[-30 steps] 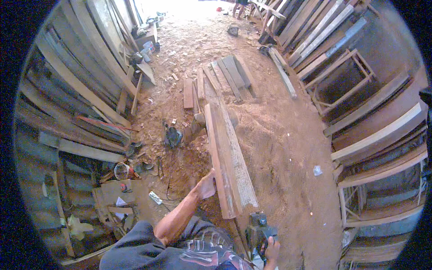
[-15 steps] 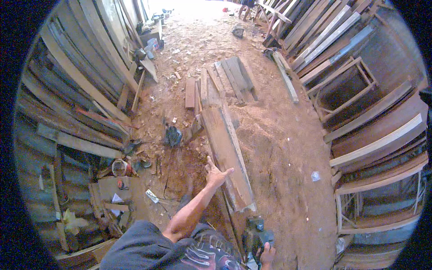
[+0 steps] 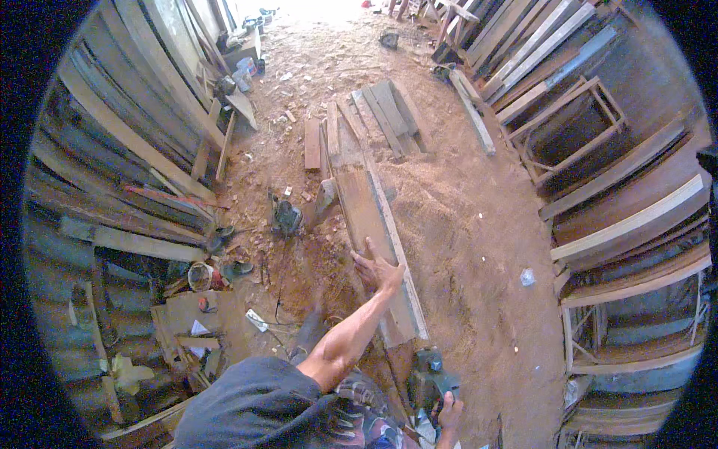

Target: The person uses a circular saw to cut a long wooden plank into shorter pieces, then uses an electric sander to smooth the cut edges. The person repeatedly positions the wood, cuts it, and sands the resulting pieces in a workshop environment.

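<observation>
A long, narrow wooden board (image 3: 366, 200) runs away from me, with a pale strip along its right edge. My left hand (image 3: 380, 272) lies across the board's near half, fingers spread. Beside the board's near end is a dark green power tool, by its look an electric planer (image 3: 428, 382). My right hand (image 3: 449, 411) is closed round its handle; some of those fingers are hidden. Whether the tool touches the board's end I cannot tell.
Short planks (image 3: 389, 116) lie at the board's far end, next to a reddish-brown piece (image 3: 313, 144). Sawdust covers the ground. Timber (image 3: 142, 90) leans along the left wall; wooden frames (image 3: 572, 131) line the right. A white power strip (image 3: 256, 320) with cables lies at left.
My left hand has moved right and forward, from the board's left edge onto its face. My right hand and the planer have shifted slightly forward. The view has moved a little.
</observation>
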`<state>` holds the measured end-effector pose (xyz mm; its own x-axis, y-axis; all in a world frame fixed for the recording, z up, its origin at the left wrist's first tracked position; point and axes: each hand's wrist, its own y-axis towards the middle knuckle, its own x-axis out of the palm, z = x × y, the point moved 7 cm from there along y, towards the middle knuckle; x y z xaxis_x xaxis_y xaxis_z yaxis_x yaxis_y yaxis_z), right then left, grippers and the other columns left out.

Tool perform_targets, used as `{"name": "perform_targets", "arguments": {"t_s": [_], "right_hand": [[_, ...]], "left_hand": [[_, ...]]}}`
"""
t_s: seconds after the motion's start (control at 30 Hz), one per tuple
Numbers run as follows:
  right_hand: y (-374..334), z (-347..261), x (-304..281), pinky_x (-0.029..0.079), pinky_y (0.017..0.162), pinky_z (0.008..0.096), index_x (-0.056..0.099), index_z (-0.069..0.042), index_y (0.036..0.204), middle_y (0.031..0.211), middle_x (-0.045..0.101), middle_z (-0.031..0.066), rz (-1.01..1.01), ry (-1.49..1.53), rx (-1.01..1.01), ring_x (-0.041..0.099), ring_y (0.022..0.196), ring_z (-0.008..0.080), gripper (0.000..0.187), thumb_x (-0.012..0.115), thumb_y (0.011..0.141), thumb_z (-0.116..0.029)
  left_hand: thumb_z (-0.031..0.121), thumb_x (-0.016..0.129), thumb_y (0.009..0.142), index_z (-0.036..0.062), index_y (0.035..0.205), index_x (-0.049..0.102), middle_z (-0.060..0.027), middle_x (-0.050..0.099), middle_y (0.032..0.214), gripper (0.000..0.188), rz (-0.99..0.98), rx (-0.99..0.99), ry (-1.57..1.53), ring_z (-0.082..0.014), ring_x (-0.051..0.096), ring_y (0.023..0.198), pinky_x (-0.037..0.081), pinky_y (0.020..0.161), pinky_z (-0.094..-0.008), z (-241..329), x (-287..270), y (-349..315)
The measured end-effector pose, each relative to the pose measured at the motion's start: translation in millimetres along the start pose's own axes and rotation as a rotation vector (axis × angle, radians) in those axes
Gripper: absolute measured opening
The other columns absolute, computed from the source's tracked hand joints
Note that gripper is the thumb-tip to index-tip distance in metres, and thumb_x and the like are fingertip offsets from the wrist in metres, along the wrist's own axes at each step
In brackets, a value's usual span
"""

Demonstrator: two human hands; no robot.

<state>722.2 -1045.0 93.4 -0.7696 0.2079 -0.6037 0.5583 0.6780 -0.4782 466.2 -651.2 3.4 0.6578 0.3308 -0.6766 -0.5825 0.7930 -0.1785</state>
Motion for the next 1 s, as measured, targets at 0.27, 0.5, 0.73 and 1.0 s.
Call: {"name": "perform_targets", "arguments": {"t_s": [0.27,0.5,0.73,1.0], "right_hand": [[15,25,-3,0.048,0.051,0.0388,0.061,-0.001,0.078,0.058,0.058,0.0093,0.129,-0.195,-0.159,0.058,0.049,0.0237,0.055,0.050,0.096,-0.051],[28,56,4,0.046,0.048,0.0351,0.062,-0.004,0.078,0.060,0.058,0.0062,-0.020,0.097,-0.072,0.056,0.048,0.0187,0.049,0.054,0.096,-0.049],[19,17,-1,0.045,0.049,0.0372,0.061,-0.004,0.076,0.059,0.059,0.0055,-0.038,0.030,-0.073,0.058,0.049,0.0205,0.048,0.052,0.096,-0.047],[22,16,6,0.044,0.048,0.0352,0.060,-0.005,0.077,0.059,0.059,0.0053,-0.129,0.158,-0.029,0.056,0.047,0.0177,0.049,0.051,0.097,-0.049]], "left_hand": [[0.051,0.087,0.062,0.0248,0.159,0.013,-0.0341,0.006,0.156,0.125,-0.034,0.095,0.215,-0.0505,0.021,0.143,0.027,0.115,-0.0544,22,-12,23],[0.054,0.085,0.065,0.0148,0.158,0.019,-0.0265,0.004,0.161,0.120,-0.108,0.316,-0.086,-0.0467,0.019,0.146,0.024,0.117,-0.0554,-10,-30,3],[0.050,0.086,0.066,0.0138,0.158,0.018,-0.0300,0.012,0.159,0.120,-0.066,0.347,-0.328,-0.0475,0.016,0.147,0.021,0.119,-0.0546,-7,-15,11],[0.054,0.085,0.065,0.0125,0.158,0.018,-0.0309,0.016,0.158,0.121,-0.050,0.375,-0.237,-0.0473,0.019,0.146,0.024,0.118,-0.0539,-11,-12,15]]}}
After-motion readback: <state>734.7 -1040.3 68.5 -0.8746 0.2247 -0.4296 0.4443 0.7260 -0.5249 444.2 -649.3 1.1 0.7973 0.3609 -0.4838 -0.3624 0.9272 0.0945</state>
